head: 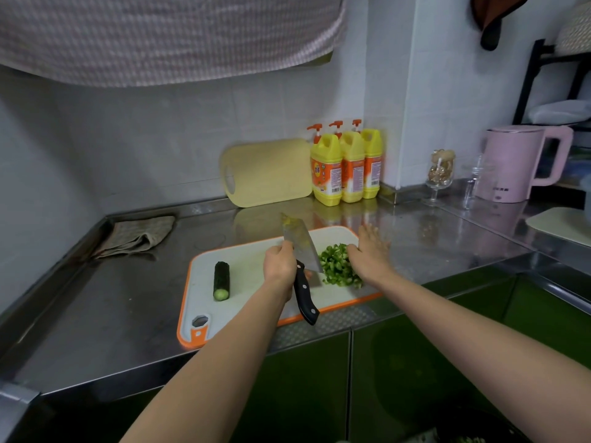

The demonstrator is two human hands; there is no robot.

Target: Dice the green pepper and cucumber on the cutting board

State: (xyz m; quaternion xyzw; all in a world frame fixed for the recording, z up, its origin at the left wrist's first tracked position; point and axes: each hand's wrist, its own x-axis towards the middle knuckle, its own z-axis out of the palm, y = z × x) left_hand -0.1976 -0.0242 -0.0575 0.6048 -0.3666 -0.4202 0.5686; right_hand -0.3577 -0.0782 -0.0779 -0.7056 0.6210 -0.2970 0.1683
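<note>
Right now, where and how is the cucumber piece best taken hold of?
Probably across its middle, from above. The cucumber piece lies flat and alone on the left part of the cutting board, with both long sides free for the fingers.

The left hand (279,265) grips the cleaver (302,247) where blade meets handle, the black handle jutting out below the hand toward the person. The blade stands just right of this hand, against the diced green pepper (337,266). The right hand (371,254), fingers straight, touches the pile's other side. Left of the left hand, well apart, the cucumber (221,280) lies on the cutting board (243,302).
</note>
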